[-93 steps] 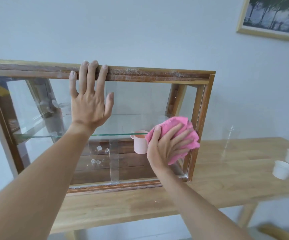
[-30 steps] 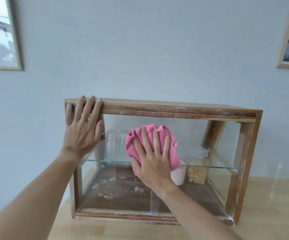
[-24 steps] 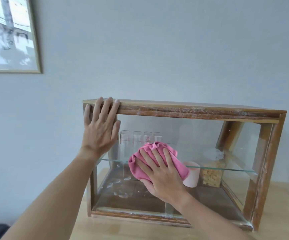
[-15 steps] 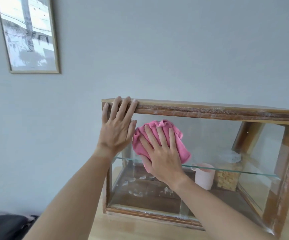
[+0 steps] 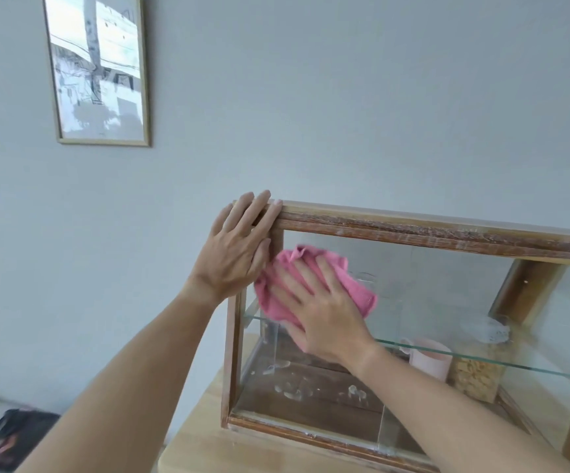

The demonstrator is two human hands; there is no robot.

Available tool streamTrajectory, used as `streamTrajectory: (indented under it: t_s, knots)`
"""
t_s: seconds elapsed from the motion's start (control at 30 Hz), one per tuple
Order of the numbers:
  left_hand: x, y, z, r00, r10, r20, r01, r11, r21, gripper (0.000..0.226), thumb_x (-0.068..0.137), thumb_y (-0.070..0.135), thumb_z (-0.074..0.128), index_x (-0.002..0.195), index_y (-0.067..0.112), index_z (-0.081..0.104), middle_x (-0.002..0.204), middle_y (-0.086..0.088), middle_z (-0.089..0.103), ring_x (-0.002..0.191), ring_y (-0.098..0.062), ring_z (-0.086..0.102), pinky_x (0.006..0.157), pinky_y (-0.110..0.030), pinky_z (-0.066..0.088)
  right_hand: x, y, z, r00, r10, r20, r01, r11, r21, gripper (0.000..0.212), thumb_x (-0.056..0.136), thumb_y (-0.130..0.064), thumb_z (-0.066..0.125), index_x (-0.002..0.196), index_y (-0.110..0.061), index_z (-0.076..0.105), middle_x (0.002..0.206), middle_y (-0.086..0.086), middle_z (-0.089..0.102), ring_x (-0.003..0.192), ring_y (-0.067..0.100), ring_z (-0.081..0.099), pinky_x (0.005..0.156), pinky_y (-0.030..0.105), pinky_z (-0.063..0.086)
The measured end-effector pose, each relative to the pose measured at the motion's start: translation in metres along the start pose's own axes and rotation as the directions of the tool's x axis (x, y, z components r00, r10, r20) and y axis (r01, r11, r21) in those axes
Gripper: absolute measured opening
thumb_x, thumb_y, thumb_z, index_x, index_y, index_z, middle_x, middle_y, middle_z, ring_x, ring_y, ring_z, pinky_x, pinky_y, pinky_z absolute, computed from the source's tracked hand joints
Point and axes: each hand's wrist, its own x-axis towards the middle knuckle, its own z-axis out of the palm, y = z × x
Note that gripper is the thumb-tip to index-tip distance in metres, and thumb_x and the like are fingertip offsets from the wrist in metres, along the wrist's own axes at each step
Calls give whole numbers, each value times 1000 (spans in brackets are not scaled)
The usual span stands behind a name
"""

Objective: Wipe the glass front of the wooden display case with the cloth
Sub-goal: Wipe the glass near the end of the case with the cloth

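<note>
The wooden display case [image 5: 447, 230] stands on a light wooden table, its glass front [image 5: 430, 288] facing me. My right hand [image 5: 321, 308] lies flat on a crumpled pink cloth [image 5: 358, 291] and presses it against the upper left part of the glass. My left hand [image 5: 239, 250] rests with fingers spread over the case's top left corner, touching the frame. Inside the case are a glass shelf, a pink mug [image 5: 430, 358] and a jar of snacks [image 5: 478, 373].
The table [image 5: 201, 448] ends just left of the case. A framed picture [image 5: 97, 70] hangs on the grey wall at upper left. A dark bag [image 5: 10, 438] lies low at the far left, beyond the table.
My right hand has slid the pink cloth from the right side of the glass to the upper left, beside my left hand. The view has swung left; my left hand stays on the top corner.
</note>
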Motion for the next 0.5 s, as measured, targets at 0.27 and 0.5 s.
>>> streamTrajectory:
  t_s: [0.27, 0.5]
  knots:
    - [2, -18, -10, 991, 94, 97, -84, 991, -103, 67, 94, 18, 36, 158, 14, 19, 164, 0, 22, 148, -23, 25, 116, -36, 30, 16, 4, -4, 912, -387, 136, 398, 915, -67, 78, 99, -55, 47, 163, -20, 21, 170, 9, 21, 157, 34, 12, 126, 57, 1]
    - [0, -20, -16, 987, 120, 108, -108, 987, -116, 61, 99, 26, 31, 157, 9, 22, 165, -2, 23, 149, -23, 24, 118, -32, 24, 31, -3, -3, 972, -228, 62, 230, 972, -39, 80, 99, -58, 47, 164, -17, 22, 169, 9, 24, 155, 35, 19, 126, 56, 7]
